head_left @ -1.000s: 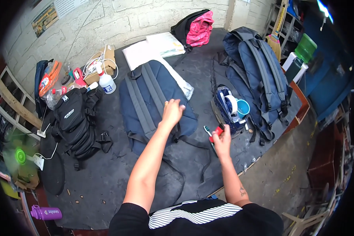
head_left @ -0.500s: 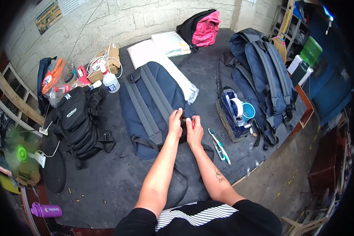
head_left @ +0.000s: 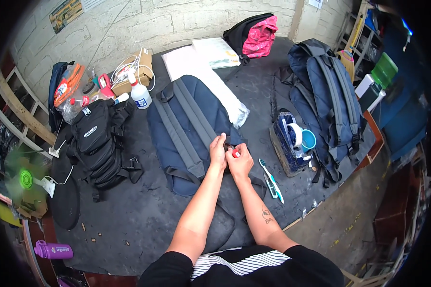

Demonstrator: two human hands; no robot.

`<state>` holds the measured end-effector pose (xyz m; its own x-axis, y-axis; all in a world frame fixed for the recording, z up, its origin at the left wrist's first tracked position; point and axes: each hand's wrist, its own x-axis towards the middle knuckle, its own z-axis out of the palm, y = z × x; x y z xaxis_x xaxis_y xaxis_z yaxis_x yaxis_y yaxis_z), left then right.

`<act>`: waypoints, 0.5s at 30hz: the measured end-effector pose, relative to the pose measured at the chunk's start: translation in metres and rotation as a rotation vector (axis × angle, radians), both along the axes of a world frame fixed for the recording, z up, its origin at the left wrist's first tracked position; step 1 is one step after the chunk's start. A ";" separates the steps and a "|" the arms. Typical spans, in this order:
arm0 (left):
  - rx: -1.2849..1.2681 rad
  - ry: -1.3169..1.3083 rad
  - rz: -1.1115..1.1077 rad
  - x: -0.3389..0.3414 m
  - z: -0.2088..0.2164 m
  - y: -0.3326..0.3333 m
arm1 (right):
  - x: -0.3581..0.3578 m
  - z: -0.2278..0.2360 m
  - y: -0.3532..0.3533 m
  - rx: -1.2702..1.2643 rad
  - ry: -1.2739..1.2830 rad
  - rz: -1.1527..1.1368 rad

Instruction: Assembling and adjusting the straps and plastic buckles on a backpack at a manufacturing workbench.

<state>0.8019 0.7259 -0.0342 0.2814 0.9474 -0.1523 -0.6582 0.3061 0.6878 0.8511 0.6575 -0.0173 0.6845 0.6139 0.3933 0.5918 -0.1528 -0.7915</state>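
The backpack (head_left: pixel 189 103) lies between the table's (head_left: pixel 129 225) far and near edges, the right hand (head_left: pixel 241 164) closed round a red object (head_left: pixel 235 153) that slackening might drop, the left hand's (head_left: pixel 218 154) hold unclear.

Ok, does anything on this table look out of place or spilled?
Two small oddities: a teal-and-white toothbrush lies loose on the black worktable, an unusual item beside the middle navy backpack, and a few brownish bits are scattered at the near left, like stray debris. No spill shows.
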 end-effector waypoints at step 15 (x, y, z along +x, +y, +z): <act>0.614 0.679 0.406 -0.029 0.042 -0.023 | 0.030 -0.014 -0.009 0.306 0.528 0.143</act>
<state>0.7734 0.7027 0.0081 -0.0463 0.9209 0.3870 -0.0430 -0.3889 0.9203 0.8813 0.6481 -0.0313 0.7536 0.6269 0.1975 0.1071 0.1793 -0.9780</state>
